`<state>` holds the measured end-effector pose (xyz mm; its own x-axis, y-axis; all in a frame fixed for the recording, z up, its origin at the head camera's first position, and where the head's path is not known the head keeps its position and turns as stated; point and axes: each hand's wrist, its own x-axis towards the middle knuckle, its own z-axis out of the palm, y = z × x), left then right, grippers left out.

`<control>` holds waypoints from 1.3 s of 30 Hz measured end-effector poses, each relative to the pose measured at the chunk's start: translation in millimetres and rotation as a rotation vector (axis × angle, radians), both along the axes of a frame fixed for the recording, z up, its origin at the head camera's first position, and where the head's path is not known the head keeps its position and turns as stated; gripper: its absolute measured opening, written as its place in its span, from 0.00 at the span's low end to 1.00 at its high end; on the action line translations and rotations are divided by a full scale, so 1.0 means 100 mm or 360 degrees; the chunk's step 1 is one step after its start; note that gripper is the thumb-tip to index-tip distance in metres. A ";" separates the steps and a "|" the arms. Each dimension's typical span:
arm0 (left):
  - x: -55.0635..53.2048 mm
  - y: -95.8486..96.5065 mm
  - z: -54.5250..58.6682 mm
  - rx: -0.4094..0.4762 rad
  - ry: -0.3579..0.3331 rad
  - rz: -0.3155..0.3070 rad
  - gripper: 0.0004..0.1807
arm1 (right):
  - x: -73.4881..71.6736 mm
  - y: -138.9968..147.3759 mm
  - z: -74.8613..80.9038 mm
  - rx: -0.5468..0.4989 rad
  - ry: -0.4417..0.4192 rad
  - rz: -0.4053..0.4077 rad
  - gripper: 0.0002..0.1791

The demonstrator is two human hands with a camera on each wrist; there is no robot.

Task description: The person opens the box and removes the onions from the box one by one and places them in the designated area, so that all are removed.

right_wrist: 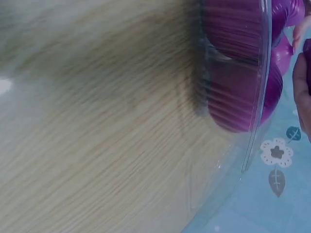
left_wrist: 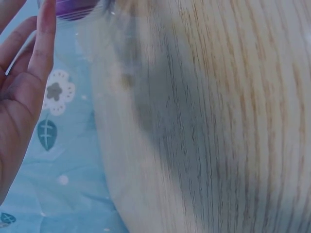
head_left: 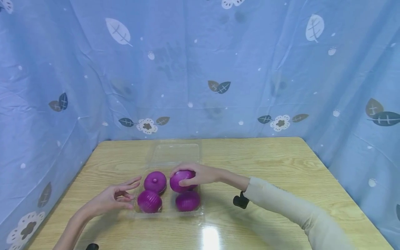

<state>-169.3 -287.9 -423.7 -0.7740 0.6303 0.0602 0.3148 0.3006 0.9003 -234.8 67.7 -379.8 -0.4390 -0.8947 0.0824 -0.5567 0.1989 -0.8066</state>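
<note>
A clear plastic clamshell box (head_left: 170, 214) lies on the table with its lid (head_left: 177, 152) folded back. My right hand (head_left: 195, 174) grips a purple onion (head_left: 179, 180) over the box's back right part, and the right wrist view shows this onion above the rim. Three more purple onions sit in the box: one at back left (head_left: 155, 182) with its tip up, one at front left (head_left: 149, 201), one at front right (head_left: 188, 201). My left hand (head_left: 115, 198) holds nothing; its loosely bent fingers are beside the box's left wall, and whether they touch it is unclear.
The wooden table (head_left: 265, 159) is bordered at the back and sides by a blue patterned curtain (head_left: 193, 69). A black object (head_left: 241, 200) shows below my right wrist, another (head_left: 92, 246) at the lower left edge. Bright glare (head_left: 210, 238) marks the table's front.
</note>
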 end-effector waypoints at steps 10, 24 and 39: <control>-0.03 -0.01 0.03 -0.0003 -0.0029 0.0005 0.44 | 0.24 0.39 0.04 -0.0143 -0.0511 -0.0105 0.28; -0.05 -0.04 0.01 0.0034 -0.0030 -0.0031 0.40 | 0.63 0.74 -0.09 -0.0292 -0.0519 -0.0489 0.32; -0.07 -0.04 0.01 -0.0016 -0.0017 -0.0018 0.39 | 0.84 1.11 -0.18 -0.0755 -0.1339 -0.0452 0.30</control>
